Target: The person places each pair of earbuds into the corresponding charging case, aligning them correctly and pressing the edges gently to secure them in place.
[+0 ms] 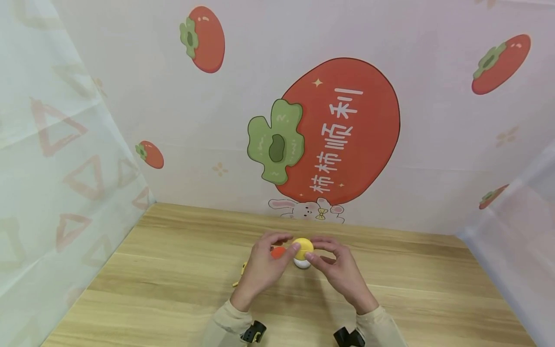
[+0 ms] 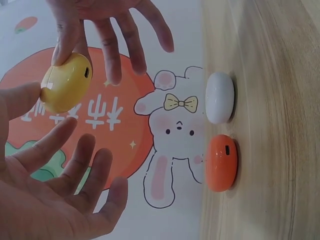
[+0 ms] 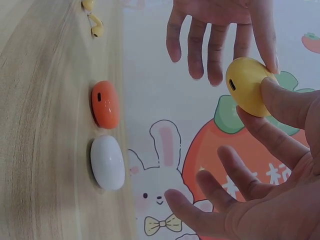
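Note:
Both hands hold a yellow earbud case above the table, its small charging port showing in the wrist views. My right hand pinches it between thumb and index finger, the other fingers spread. My left hand has its thumb on the case's other side and its index fingertip close against the edge; the rest of its fingers are spread. An orange case and a white case stand side by side on the table. Yellow earbuds lie to the left, partly hidden by my left hand in the head view.
The wood-grain table meets a printed cloth backdrop just behind the cases. Cloth side walls stand at left and right.

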A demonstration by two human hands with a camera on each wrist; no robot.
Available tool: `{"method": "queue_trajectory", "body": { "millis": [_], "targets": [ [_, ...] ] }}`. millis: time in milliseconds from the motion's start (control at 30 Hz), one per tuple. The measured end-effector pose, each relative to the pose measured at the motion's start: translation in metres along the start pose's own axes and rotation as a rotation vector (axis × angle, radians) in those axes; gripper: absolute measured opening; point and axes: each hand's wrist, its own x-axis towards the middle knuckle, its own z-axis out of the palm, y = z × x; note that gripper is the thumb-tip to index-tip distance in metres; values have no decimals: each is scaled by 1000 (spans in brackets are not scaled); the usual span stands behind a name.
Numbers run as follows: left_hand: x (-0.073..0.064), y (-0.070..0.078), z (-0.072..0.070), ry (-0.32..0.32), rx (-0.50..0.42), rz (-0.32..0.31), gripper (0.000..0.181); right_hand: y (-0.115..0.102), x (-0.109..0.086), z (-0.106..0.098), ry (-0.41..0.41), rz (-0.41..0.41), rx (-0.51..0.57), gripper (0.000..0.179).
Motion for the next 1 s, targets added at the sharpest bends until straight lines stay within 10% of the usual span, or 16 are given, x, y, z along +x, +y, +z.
{"method": "queue_trajectory", "body": {
  "millis": [1000],
  "targets": [
    [0, 1, 3, 2, 44, -31, 34, 5, 1, 1, -8, -8, -43, 22]
  ]
}}
